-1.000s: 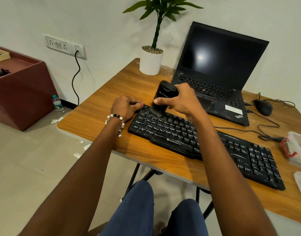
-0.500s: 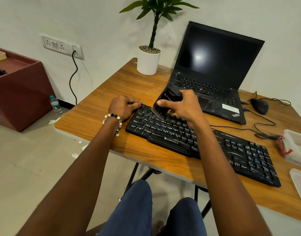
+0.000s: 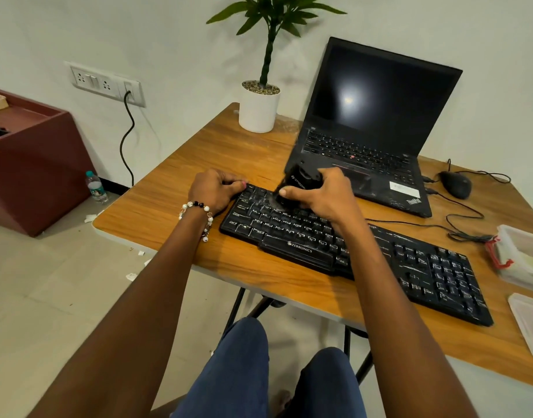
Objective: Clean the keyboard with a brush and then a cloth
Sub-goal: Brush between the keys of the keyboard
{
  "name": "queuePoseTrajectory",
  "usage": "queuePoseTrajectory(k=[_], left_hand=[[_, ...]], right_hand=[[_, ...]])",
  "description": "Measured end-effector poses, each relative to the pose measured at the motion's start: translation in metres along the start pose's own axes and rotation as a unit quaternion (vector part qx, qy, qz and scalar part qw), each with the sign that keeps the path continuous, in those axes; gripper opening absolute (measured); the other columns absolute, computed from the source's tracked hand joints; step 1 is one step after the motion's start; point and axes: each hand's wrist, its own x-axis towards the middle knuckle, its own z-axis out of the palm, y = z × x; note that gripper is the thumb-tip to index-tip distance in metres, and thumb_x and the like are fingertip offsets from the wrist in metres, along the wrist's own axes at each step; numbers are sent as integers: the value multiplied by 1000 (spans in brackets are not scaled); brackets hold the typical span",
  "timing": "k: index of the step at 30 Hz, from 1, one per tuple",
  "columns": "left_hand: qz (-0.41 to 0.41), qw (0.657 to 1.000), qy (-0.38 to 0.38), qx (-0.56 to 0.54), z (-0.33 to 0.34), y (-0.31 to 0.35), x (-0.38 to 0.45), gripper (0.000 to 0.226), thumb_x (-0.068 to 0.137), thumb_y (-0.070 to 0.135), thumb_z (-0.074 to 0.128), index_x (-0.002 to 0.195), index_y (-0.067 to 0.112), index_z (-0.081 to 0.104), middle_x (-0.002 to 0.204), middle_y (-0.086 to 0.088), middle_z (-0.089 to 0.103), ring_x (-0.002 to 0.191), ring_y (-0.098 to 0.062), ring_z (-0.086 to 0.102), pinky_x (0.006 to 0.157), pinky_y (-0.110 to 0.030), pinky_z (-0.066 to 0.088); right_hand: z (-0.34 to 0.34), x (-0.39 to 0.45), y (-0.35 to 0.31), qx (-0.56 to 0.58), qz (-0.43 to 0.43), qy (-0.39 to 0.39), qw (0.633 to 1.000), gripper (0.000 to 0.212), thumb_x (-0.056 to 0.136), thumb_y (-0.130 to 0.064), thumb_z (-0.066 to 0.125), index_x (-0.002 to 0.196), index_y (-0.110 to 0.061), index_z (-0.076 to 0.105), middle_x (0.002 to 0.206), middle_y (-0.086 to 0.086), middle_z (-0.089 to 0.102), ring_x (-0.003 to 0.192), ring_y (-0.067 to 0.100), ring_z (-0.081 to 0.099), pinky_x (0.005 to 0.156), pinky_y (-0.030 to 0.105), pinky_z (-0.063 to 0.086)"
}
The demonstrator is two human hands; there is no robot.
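The keyboard is lying across the near part of the table, and its top-left corner is being steadied by the left hand, whose fingers are curled at that corner. The brush is being gripped by the right hand, fingers and thumb wrapped round its black body, and its bristles are being pressed onto the upper-left keys. No cloth is being seen with certainty; the contents of the plastic box at the right edge cannot be told.

Risks are being judged as follows. White dust is being pushed toward the open laptop just behind the brush, so debris may be swept onto its keys. A keycap may be lifted if the brush is being dragged too hard. The keyboard may slide if the left hand's hold is being loosened.

Writing is being read as "ZEBRONICS" on the keyboard's front edge and "ThinkPad" on the laptop's palm rest. The mark on the brush body is too blurred to be read.
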Motion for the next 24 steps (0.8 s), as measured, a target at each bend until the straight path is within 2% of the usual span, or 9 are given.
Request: queuePoseTrajectory(k=[4,6,9,12,15,17,19,21,24], left_hand=[[6,1000,-2,4,0,2,-1,17,84,26,73,99,19,77,102,6,74,96,-5,64,89,-32,53],[3,1000,-3,8,0,1,-1,17,85,27,73,99,20,77,103,7,74,96,-6,64,88,-32,53],[8,999,-1,31,0,0,0,17,86,31,71,102,26,76,104,9,73,96,-7,64,83,-31,54],[30,997,-8,66,0,0,-1,21,88,38,67,107,32,73,108,10,72,95,-9,63,76,-29,52],[38,996,-21,78,0,-2,2,23,88,46,65,106,35,73,112,13,71,102,-8,62,82,-36,54],[36,996,-21,80,0,-4,3,24,88,48,64,105,34,74,112,14,71,104,-7,62,83,-36,54],[39,996,-20,81,0,-4,3,24,88,47,64,105,33,75,112,14,70,104,-7,62,83,-35,53],[42,996,-20,82,1,-5,4,24,88,47,64,104,33,75,112,14,71,103,-7,62,83,-35,54],[42,995,-21,83,0,-5,4,24,88,48,64,104,33,75,111,14,71,102,-8,63,83,-36,54]], right_hand=[[-19,12,0,-104,20,11,994,51,70,-30,87,107,-4,62,100,7,67,90,23,65,65,31,54],[-21,18,-3,-84,6,40,996,48,72,-30,86,105,-4,63,98,9,68,86,24,68,68,34,58],[-8,17,-11,45,12,79,996,37,77,-36,82,94,-6,66,85,5,72,67,22,72,62,35,61],[15,18,-9,-17,7,131,991,41,80,-42,78,90,-7,61,88,3,69,71,20,69,61,33,59],[29,17,-6,-46,5,132,990,36,83,-44,75,82,-13,57,82,6,67,65,24,70,60,42,60],[23,18,-9,-37,47,103,993,34,84,-37,76,79,-16,50,80,7,67,55,22,70,53,37,61],[12,21,-13,-20,70,86,994,32,83,-33,77,83,-13,52,78,8,70,47,19,68,45,29,57],[9,22,-14,-24,60,119,991,35,83,-37,77,88,-8,57,78,7,71,43,15,66,41,23,51],[24,17,-12,-31,27,146,988,40,86,-41,74,90,-5,59,79,7,70,45,13,66,47,28,57]])
